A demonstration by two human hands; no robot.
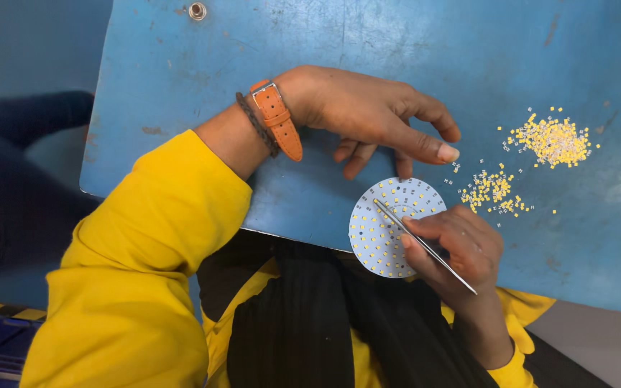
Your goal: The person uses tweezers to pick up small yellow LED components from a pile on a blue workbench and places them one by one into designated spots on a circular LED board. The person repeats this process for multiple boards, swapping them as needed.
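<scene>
Fingers [433, 233] of right hand [461, 248] hide disc [379, 230] edge.

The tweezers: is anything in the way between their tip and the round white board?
Nothing visible. The tweezers in the right hand reach the round white board over open space; the left hand sits beyond the board's far edge.

Left hand [368, 115] flat, fingers spread, right hand [461, 244] curled in pinch grip

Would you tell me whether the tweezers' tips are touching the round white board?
Touching: the head view shows the tweezers, held in the right hand, with tips resting on the round board.
</scene>
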